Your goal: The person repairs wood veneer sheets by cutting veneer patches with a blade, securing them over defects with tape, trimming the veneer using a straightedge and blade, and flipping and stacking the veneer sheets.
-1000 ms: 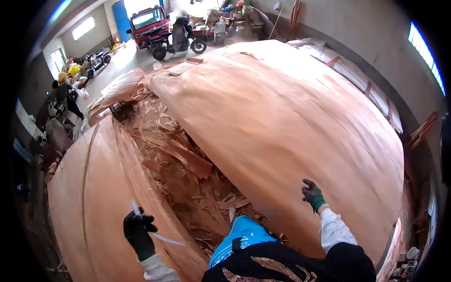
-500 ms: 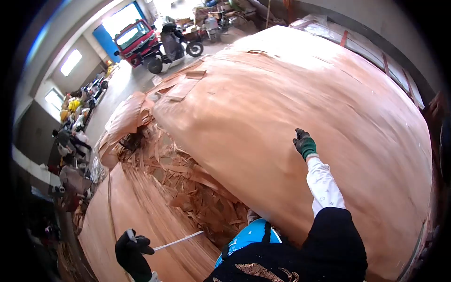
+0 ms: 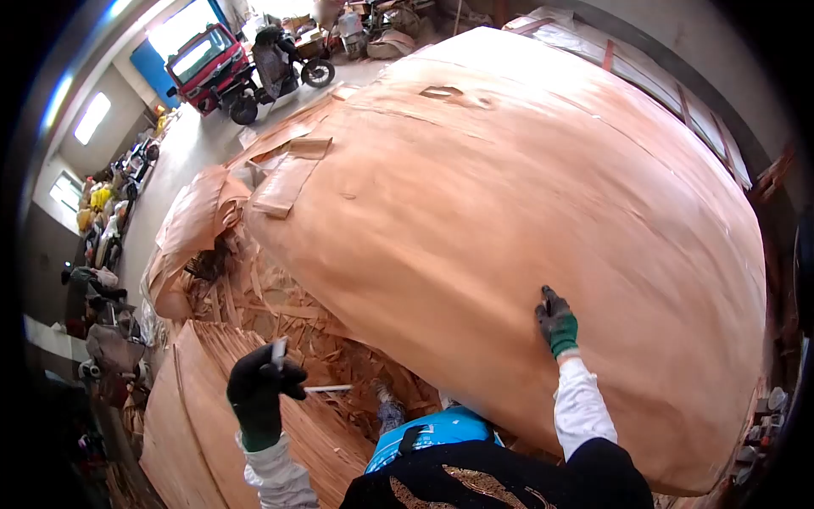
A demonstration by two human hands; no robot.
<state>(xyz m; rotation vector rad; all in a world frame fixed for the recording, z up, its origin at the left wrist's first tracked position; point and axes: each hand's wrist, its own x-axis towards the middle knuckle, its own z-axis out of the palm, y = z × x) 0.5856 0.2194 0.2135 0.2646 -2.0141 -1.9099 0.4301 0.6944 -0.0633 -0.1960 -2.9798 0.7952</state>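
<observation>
My left hand [image 3: 261, 386], in a dark glove with a green cuff, is raised at the lower left, its fingers closed around a small grey-white piece [image 3: 280, 352]. A thin white strip [image 3: 329, 388] sticks out from the same hand to the right; I cannot tell whether the two are one object. My right hand [image 3: 557, 322], gloved alike, rests on a broad sheet of reddish wood veneer [image 3: 475, 220] with its fingers stretched forward. Below my left hand lies a lower stack of veneer [image 3: 199, 416].
Broken veneer scraps [image 3: 339, 365] fill the gap between the stacks around my feet. A curled veneer bundle [image 3: 191, 225] and loose pieces [image 3: 288, 182] lie at the left end. Farther off stand a red vehicle [image 3: 203, 68], a motorbike [image 3: 284, 64] and a bent-over person [image 3: 93, 284].
My left hand has risen and moved slightly right with the grey-white piece and strip. My right hand sits lower in view, nearer my body. The view has shifted.
</observation>
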